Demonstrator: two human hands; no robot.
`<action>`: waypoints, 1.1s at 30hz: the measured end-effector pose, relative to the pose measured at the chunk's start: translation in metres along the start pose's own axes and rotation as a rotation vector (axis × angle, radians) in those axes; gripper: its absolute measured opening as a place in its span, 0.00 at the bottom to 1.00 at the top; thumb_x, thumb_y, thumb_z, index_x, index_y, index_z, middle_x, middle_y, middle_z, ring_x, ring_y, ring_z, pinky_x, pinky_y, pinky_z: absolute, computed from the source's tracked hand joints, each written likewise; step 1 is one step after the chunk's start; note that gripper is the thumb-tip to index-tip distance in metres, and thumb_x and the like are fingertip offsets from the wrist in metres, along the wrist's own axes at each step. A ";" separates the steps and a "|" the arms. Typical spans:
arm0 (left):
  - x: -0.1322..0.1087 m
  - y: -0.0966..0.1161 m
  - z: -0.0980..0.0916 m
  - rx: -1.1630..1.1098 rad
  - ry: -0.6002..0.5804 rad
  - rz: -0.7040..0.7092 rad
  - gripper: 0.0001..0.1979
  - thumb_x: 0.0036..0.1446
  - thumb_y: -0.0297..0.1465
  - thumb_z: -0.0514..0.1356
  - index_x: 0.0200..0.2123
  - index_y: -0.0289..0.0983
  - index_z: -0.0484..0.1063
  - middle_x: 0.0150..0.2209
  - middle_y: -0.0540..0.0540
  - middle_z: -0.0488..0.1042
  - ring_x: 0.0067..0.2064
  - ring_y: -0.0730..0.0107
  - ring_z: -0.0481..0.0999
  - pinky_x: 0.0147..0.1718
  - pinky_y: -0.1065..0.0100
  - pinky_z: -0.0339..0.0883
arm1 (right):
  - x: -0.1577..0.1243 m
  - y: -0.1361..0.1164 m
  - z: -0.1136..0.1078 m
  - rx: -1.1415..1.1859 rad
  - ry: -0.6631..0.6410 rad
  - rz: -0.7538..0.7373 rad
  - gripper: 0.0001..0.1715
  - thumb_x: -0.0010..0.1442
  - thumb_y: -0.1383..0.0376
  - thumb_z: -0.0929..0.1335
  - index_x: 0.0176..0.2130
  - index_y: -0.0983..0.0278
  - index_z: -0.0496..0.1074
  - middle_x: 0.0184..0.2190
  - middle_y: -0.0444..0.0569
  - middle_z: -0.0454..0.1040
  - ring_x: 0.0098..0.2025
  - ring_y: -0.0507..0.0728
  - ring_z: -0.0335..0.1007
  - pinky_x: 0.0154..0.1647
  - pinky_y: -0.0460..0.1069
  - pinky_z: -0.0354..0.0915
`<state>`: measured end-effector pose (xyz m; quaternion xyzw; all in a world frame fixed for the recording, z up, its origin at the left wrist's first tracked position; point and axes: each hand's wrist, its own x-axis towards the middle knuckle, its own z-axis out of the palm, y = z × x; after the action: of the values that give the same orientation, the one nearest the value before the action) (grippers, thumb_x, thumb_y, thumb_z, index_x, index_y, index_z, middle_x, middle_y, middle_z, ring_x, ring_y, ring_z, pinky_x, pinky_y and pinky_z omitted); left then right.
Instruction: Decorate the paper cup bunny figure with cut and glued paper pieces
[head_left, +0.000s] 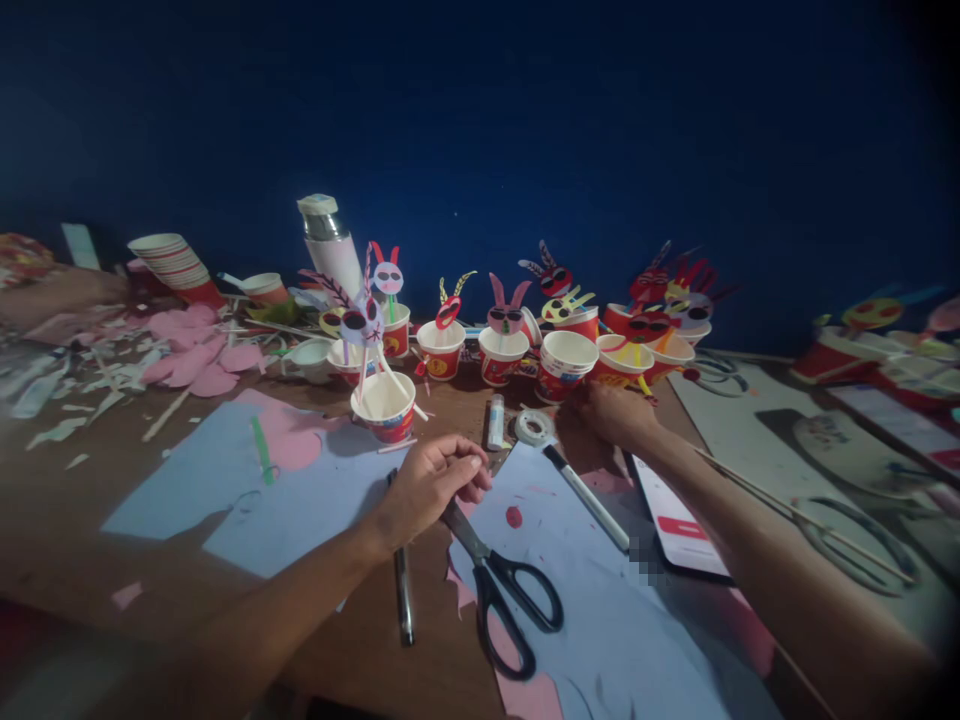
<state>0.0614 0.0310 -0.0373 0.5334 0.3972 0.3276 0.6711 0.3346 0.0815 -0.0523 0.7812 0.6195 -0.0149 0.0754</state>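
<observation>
My left hand (444, 475) is held above the paper, its fingers curled in towards the thumb; whatever they hold, if anything, is hidden. Below it lie black-handled scissors (491, 585), blades under the hand, and a dark pen (403, 590). My right hand (619, 412) reaches to the foot of a stack of red-and-white paper cups (568, 365); its fingertips are in shadow and I cannot make out a grip. Between the hands are a glue stick (496, 422), a roll of white tape (534, 427) and a marker (589, 498).
Paper cups with paper animal faces, one a pale rabbit-like face (361, 322), line the back by the blue wall (480, 150). Paper scraps and pink cutouts (206, 365) cover the left. A flask (330, 245) stands behind. A phone (679, 520) lies under my right forearm.
</observation>
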 end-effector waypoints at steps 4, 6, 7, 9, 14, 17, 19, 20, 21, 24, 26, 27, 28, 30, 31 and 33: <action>0.000 -0.001 -0.001 0.019 -0.012 0.007 0.08 0.52 0.33 0.58 0.31 0.33 0.70 0.27 0.45 0.74 0.25 0.74 0.71 0.26 0.73 0.64 | -0.002 0.000 0.002 0.015 0.017 0.014 0.19 0.59 0.62 0.59 0.47 0.69 0.66 0.40 0.62 0.74 0.41 0.66 0.72 0.37 0.55 0.64; 0.001 -0.002 -0.001 0.031 -0.016 0.012 0.08 0.52 0.33 0.57 0.31 0.33 0.69 0.27 0.44 0.74 0.25 0.75 0.70 0.25 0.73 0.64 | -0.002 0.001 0.003 0.027 0.013 0.019 0.20 0.59 0.61 0.59 0.48 0.69 0.65 0.40 0.62 0.74 0.42 0.65 0.71 0.37 0.55 0.64; 0.001 -0.002 -0.001 0.037 -0.018 0.014 0.08 0.52 0.33 0.57 0.31 0.33 0.69 0.27 0.44 0.74 0.25 0.75 0.70 0.25 0.73 0.64 | -0.001 0.002 0.003 0.032 0.007 0.024 0.20 0.59 0.61 0.60 0.48 0.69 0.65 0.40 0.62 0.74 0.42 0.65 0.71 0.37 0.55 0.64; 0.001 -0.002 -0.001 0.046 -0.018 0.019 0.08 0.52 0.32 0.57 0.31 0.32 0.69 0.27 0.44 0.74 0.25 0.75 0.70 0.25 0.73 0.64 | 0.000 0.003 0.004 0.043 -0.003 0.031 0.21 0.59 0.60 0.60 0.48 0.69 0.66 0.41 0.63 0.73 0.42 0.66 0.71 0.37 0.55 0.64; 0.002 -0.003 -0.001 0.049 -0.037 0.010 0.08 0.53 0.33 0.57 0.32 0.32 0.68 0.27 0.45 0.73 0.25 0.75 0.70 0.25 0.73 0.64 | 0.005 0.006 0.007 0.072 -0.009 0.037 0.21 0.58 0.59 0.61 0.44 0.71 0.69 0.40 0.65 0.73 0.41 0.68 0.71 0.36 0.56 0.64; 0.002 -0.004 -0.001 0.051 -0.047 0.009 0.08 0.53 0.33 0.56 0.33 0.32 0.68 0.27 0.46 0.73 0.25 0.75 0.69 0.24 0.73 0.63 | 0.008 0.009 0.009 0.113 -0.015 0.026 0.20 0.56 0.59 0.62 0.41 0.71 0.71 0.38 0.65 0.74 0.40 0.67 0.72 0.36 0.54 0.64; 0.002 -0.005 -0.001 0.055 -0.049 0.001 0.08 0.53 0.33 0.56 0.33 0.32 0.67 0.27 0.46 0.73 0.25 0.76 0.69 0.24 0.73 0.63 | 0.010 0.010 0.010 0.151 -0.008 0.014 0.19 0.55 0.60 0.63 0.41 0.69 0.71 0.37 0.63 0.75 0.39 0.66 0.72 0.35 0.53 0.64; 0.002 -0.005 -0.001 0.056 -0.049 -0.003 0.08 0.53 0.33 0.56 0.33 0.32 0.67 0.27 0.46 0.73 0.25 0.76 0.70 0.25 0.73 0.63 | 0.010 0.011 0.011 0.170 0.000 0.011 0.19 0.54 0.60 0.63 0.42 0.69 0.70 0.37 0.62 0.75 0.39 0.66 0.72 0.35 0.53 0.63; 0.002 -0.006 -0.001 0.055 -0.046 -0.004 0.09 0.53 0.33 0.56 0.33 0.32 0.67 0.27 0.46 0.73 0.25 0.75 0.70 0.25 0.73 0.64 | 0.010 0.012 0.012 0.191 0.009 0.009 0.19 0.54 0.61 0.63 0.43 0.68 0.70 0.38 0.62 0.75 0.39 0.66 0.72 0.35 0.53 0.63; 0.003 -0.009 -0.002 0.047 -0.049 -0.004 0.09 0.53 0.34 0.57 0.33 0.33 0.68 0.27 0.46 0.73 0.25 0.75 0.70 0.25 0.73 0.64 | 0.006 0.013 0.012 0.262 0.037 0.001 0.19 0.52 0.63 0.65 0.44 0.68 0.69 0.38 0.61 0.74 0.39 0.66 0.71 0.34 0.52 0.62; 0.003 -0.010 -0.003 0.038 -0.055 -0.004 0.10 0.53 0.35 0.57 0.34 0.33 0.68 0.27 0.46 0.73 0.25 0.76 0.70 0.24 0.73 0.63 | -0.001 0.012 0.007 0.329 0.045 -0.026 0.16 0.51 0.63 0.66 0.40 0.68 0.69 0.37 0.60 0.74 0.38 0.65 0.71 0.32 0.51 0.61; 0.003 -0.010 -0.003 0.038 -0.057 -0.005 0.10 0.53 0.35 0.57 0.34 0.33 0.68 0.27 0.46 0.73 0.25 0.76 0.70 0.24 0.74 0.63 | -0.007 0.011 0.003 0.372 0.042 -0.046 0.14 0.51 0.62 0.66 0.37 0.68 0.69 0.35 0.58 0.74 0.36 0.63 0.71 0.31 0.50 0.61; 0.003 -0.010 -0.003 0.041 -0.055 -0.009 0.10 0.53 0.35 0.57 0.33 0.33 0.68 0.27 0.46 0.73 0.25 0.76 0.70 0.23 0.74 0.63 | -0.015 0.009 -0.002 0.419 0.033 -0.069 0.12 0.51 0.61 0.66 0.34 0.67 0.69 0.32 0.56 0.74 0.33 0.61 0.71 0.28 0.49 0.60; 0.002 -0.009 -0.003 0.049 -0.051 -0.022 0.10 0.53 0.35 0.57 0.33 0.33 0.68 0.27 0.46 0.74 0.25 0.76 0.70 0.22 0.75 0.62 | -0.034 0.000 -0.012 0.535 -0.004 -0.128 0.10 0.54 0.60 0.65 0.32 0.65 0.66 0.25 0.48 0.72 0.26 0.54 0.68 0.24 0.45 0.59; 0.001 -0.008 -0.002 0.052 -0.050 -0.033 0.10 0.53 0.36 0.57 0.33 0.33 0.68 0.27 0.46 0.74 0.25 0.76 0.70 0.21 0.76 0.62 | -0.046 -0.006 -0.016 0.588 -0.031 -0.157 0.11 0.55 0.58 0.63 0.32 0.64 0.64 0.21 0.44 0.69 0.21 0.51 0.65 0.20 0.44 0.57; -0.001 -0.007 0.000 0.036 -0.056 -0.058 0.11 0.52 0.36 0.58 0.33 0.33 0.68 0.28 0.46 0.73 0.24 0.76 0.70 0.18 0.77 0.59 | -0.069 -0.021 -0.022 0.928 -0.190 -0.276 0.14 0.56 0.54 0.63 0.30 0.62 0.61 0.16 0.38 0.62 0.16 0.47 0.56 0.16 0.42 0.51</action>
<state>0.0607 0.0286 -0.0442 0.5428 0.3992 0.2858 0.6815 0.2963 0.0229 -0.0249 0.6384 0.6356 -0.3702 -0.2269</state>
